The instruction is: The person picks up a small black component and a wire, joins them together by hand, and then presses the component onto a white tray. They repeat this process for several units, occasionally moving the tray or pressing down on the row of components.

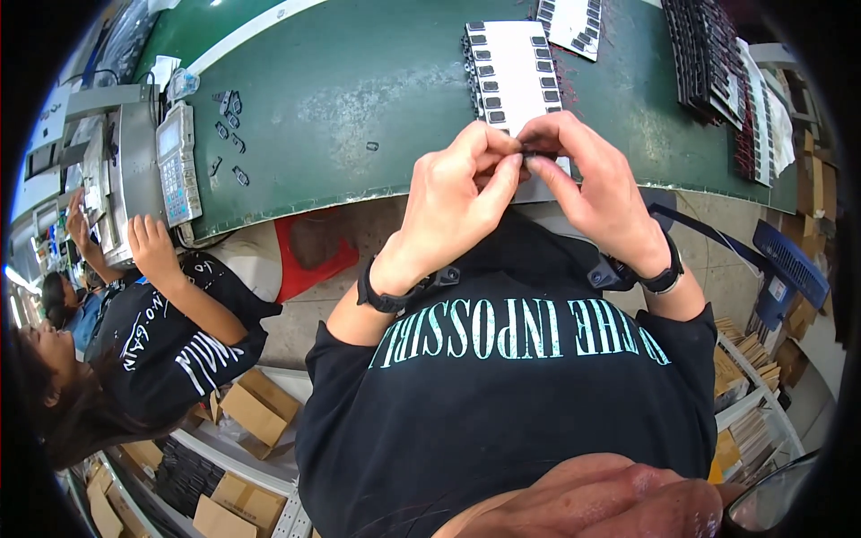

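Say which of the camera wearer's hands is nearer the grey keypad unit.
Left: the left hand is to the right of the grey keypad unit; the right hand is farther right.

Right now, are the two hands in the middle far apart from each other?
No, the left hand and the right hand come together with their fingertips at a small dark piece.

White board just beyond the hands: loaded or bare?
Loaded: black parts line both long edges of the white board. Cannot tell behind the left hand and right hand.
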`<state>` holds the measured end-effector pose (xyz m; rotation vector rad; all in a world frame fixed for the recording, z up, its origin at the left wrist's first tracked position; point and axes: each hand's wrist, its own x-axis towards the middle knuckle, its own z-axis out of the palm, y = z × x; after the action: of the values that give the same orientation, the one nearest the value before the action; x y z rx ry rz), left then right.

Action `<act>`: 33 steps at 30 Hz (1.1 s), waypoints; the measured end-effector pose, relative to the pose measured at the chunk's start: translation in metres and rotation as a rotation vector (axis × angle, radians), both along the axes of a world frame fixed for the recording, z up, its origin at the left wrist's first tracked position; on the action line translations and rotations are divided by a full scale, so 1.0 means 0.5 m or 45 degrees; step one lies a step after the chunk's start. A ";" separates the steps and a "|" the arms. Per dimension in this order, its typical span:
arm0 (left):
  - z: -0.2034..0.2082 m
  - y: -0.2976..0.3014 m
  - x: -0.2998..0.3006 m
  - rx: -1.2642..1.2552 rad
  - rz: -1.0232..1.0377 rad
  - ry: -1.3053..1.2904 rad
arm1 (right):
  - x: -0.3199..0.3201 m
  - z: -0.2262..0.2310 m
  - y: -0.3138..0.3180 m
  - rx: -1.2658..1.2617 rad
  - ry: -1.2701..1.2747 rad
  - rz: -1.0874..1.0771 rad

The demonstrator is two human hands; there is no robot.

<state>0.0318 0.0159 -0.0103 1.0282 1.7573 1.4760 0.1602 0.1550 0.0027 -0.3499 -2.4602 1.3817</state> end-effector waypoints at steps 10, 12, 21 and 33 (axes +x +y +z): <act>0.008 0.012 -0.010 0.107 0.110 -0.165 | -0.037 0.040 0.069 -0.183 -0.031 0.128; 0.009 0.014 -0.014 0.150 0.142 -0.222 | -0.042 0.050 0.083 -0.172 -0.041 0.106; -0.001 -0.007 -0.079 0.278 0.301 -0.423 | -0.106 -0.032 0.204 0.405 0.071 -0.224; -0.011 0.022 -0.100 0.205 0.354 -0.301 | -0.118 -0.047 0.222 0.714 -0.018 -0.095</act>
<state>-0.0182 0.0267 -0.0156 0.6692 1.6811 1.8542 0.1013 0.2662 -0.0207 -0.3111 -2.6761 0.6143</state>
